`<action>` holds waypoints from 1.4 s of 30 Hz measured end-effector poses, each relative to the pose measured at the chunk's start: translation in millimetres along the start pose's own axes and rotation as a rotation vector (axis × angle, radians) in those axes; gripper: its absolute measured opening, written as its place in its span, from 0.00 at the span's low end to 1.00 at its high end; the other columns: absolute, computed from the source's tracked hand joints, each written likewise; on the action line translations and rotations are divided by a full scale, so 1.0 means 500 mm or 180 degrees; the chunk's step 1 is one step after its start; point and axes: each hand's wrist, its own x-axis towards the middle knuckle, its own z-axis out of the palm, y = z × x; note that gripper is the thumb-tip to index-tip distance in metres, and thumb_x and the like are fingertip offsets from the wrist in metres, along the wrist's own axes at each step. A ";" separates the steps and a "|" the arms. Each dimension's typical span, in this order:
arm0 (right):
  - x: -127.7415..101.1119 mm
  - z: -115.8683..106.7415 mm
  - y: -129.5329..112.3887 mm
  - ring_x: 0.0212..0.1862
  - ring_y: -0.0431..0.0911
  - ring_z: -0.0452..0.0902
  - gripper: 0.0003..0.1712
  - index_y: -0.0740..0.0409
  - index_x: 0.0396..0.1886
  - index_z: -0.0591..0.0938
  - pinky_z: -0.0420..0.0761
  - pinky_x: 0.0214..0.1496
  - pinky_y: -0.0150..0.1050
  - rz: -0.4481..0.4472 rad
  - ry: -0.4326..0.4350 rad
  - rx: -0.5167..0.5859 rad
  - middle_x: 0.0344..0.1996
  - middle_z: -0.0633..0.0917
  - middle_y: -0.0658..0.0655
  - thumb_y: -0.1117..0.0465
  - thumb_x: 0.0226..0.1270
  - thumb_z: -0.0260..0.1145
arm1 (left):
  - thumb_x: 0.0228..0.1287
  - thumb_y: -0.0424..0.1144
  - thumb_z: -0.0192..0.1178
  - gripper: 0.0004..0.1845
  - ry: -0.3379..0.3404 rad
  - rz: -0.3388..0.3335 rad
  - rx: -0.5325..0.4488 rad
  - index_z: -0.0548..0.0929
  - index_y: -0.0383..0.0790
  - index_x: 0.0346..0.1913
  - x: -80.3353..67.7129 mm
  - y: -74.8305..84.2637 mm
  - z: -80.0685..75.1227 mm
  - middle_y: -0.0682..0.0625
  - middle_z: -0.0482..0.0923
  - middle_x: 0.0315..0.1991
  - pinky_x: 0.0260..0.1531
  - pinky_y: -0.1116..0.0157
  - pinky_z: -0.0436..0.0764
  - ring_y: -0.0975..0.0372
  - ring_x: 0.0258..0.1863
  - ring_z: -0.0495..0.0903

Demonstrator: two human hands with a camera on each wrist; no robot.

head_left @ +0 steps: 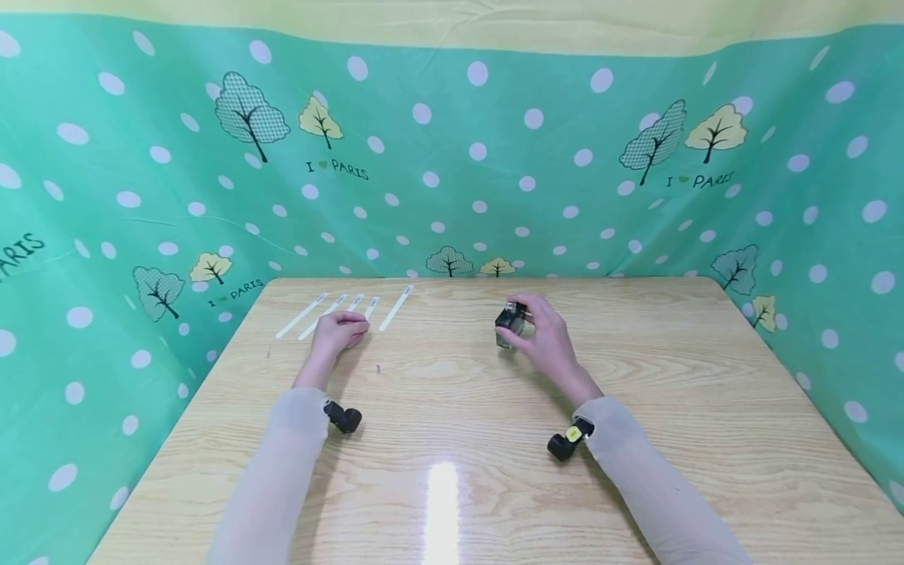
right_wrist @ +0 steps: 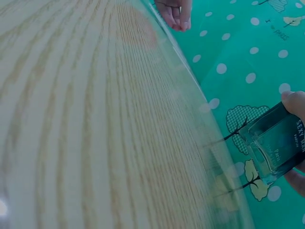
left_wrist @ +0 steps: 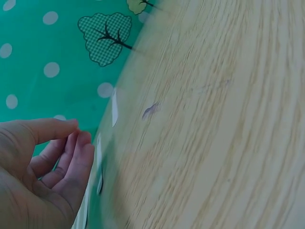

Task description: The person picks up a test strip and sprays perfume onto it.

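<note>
My right hand (head_left: 547, 337) grips a small glass perfume bottle (head_left: 510, 318) with a black cap, over the far middle of the table. The right wrist view shows the perfume bottle (right_wrist: 274, 143) tilted, thumb on one side and fingers on the other, with "Paris" printed on the glass. At the far left, my left hand (head_left: 339, 331) hovers by a row of several white paper strips and partly covers some. In the left wrist view, the left hand (left_wrist: 52, 162) has its fingers loosely bent, thumb near the fingertips, nothing visible between them. A paper strip (left_wrist: 99, 162) lies beyond those fingertips.
One white strip (head_left: 395, 308) lies just right of the others. A small dark mark (head_left: 377, 369) shows on the wooden table (head_left: 636, 353) in front of the strips. Green dotted cloth (head_left: 452, 157) hangs behind the table and along both sides.
</note>
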 end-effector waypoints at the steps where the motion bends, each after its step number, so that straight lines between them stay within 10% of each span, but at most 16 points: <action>1: 0.000 0.000 -0.001 0.56 0.57 0.81 0.33 0.54 0.60 0.75 0.87 0.54 0.40 0.0006 -0.0002 -0.0006 0.56 0.80 0.60 0.57 0.56 0.78 | 0.64 0.31 0.65 0.17 -0.0013 0.0002 -0.0017 0.79 0.27 0.54 0.001 0.000 0.002 0.56 0.81 0.32 0.51 0.69 0.86 0.72 0.32 0.82; 12: 0.002 0.001 -0.002 0.57 0.56 0.81 0.34 0.56 0.61 0.75 0.87 0.54 0.39 -0.0016 -0.0004 0.0001 0.56 0.80 0.60 0.58 0.55 0.79 | 0.64 0.31 0.66 0.18 0.0069 0.0022 -0.0009 0.81 0.28 0.54 0.019 -0.008 0.025 0.44 0.81 0.48 0.49 0.73 0.85 0.71 0.35 0.81; 24: 0.002 -0.001 -0.006 0.57 0.57 0.81 0.35 0.56 0.61 0.75 0.87 0.55 0.41 0.0003 -0.0034 -0.0036 0.56 0.80 0.60 0.58 0.55 0.78 | 0.62 0.40 0.69 0.16 0.0412 0.0233 0.0812 0.86 0.36 0.50 0.000 -0.015 0.040 0.39 0.85 0.52 0.69 0.54 0.72 0.48 0.58 0.79; 42: 0.000 0.002 -0.009 0.56 0.55 0.81 0.35 0.55 0.61 0.75 0.87 0.54 0.39 -0.0031 -0.0028 -0.0043 0.55 0.81 0.59 0.57 0.54 0.79 | 0.59 0.39 0.71 0.08 0.0673 0.0256 0.1361 0.86 0.39 0.39 0.007 -0.007 0.071 0.46 0.86 0.36 0.39 0.62 0.76 0.54 0.37 0.79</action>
